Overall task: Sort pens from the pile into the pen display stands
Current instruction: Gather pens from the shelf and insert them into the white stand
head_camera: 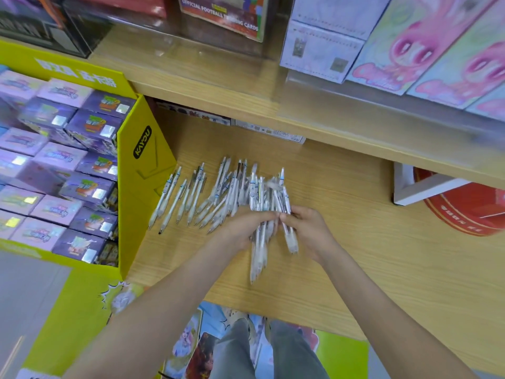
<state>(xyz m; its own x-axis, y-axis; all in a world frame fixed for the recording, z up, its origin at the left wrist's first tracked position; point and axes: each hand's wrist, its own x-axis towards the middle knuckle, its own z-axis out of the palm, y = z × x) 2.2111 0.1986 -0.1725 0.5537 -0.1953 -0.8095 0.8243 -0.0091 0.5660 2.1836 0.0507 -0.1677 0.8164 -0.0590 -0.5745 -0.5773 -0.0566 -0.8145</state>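
Left hand (241,228) and right hand (307,228), fingers curled round a pen bundle (258,192) over the counter (355,242) middle; likely light, stiff, slick barrels, best pinched mid-barrel.

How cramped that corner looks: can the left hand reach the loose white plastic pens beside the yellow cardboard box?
Probably yes: those white pens lie uncovered near the left hand, though it grips a pen bundle.

A wooden shelf (355,242) carries a pile of white pens (207,192), just right of a yellow display box (142,170)
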